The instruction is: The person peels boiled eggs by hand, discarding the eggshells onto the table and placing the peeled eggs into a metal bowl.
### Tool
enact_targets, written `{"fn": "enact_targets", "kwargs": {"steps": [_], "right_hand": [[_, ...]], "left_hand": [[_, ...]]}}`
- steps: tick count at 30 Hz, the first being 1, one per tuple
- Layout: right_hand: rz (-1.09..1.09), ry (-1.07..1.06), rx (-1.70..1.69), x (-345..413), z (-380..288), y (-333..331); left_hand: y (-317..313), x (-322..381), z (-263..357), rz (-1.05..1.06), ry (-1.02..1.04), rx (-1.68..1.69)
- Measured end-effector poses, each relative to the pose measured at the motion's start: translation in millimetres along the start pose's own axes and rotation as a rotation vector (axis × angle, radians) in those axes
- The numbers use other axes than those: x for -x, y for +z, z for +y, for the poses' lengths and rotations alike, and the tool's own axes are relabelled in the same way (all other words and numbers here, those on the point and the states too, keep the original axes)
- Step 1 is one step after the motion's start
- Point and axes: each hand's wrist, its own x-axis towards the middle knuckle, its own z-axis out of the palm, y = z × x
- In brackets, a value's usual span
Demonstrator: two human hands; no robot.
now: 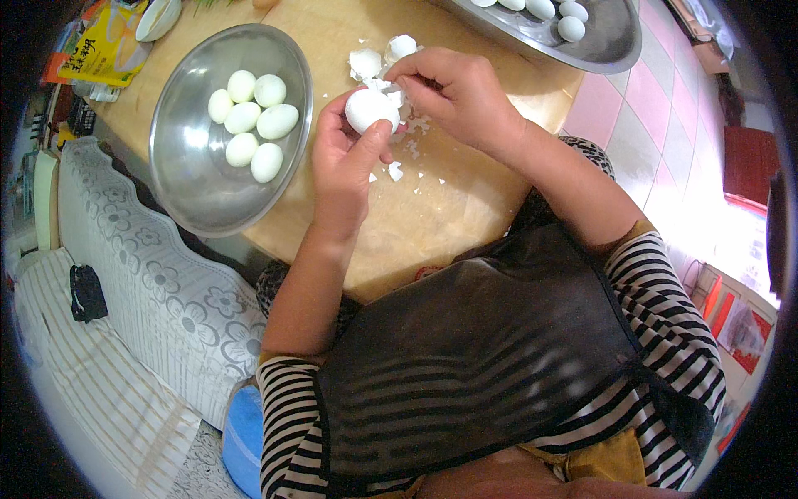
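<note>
My left hand (349, 153) holds a white egg (368, 111) above the table, its thumb across the near side. Bent close together, the thumb and forefinger of my right hand (461, 93) are beside loose bits of eggshell at the egg's far side. Whether they pinch a bit of shell is unclear. Just beyond lie larger pieces of white eggshell (365, 64), and small fragments (395, 171) are scattered on the table. On the left, a steel bowl (187, 181) contains several smooth, pale peeled eggs (243, 118).
A wooden table (399, 231) spans the space before me. At its far right edge is a metal basin (598, 53) with several white eggs (572, 29). A yellow food packet (115, 47) and a small bowl (163, 22) sit far left. A cloth-covered sofa (156, 268) stands left.
</note>
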Motion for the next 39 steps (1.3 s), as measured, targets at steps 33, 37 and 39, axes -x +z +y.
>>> {"fn": "enact_targets", "kwargs": {"steps": [33, 37, 39], "right_hand": [[-0.131, -0.206, -0.062, 1.0, -7.6, -1.5], [-0.104, -0.227, -0.062, 1.2, -3.8, 0.6], [-0.103, -0.216, -0.044, 0.8, -4.0, 0.7]], "left_hand": [[6.8, 4.5, -6.1, 0.002, 0.118, -0.008], [5.9, 5.5, -5.4, 0.001, 0.115, -0.038], [5.9, 5.9, -3.9, 0.002, 0.110, -0.038]]}}
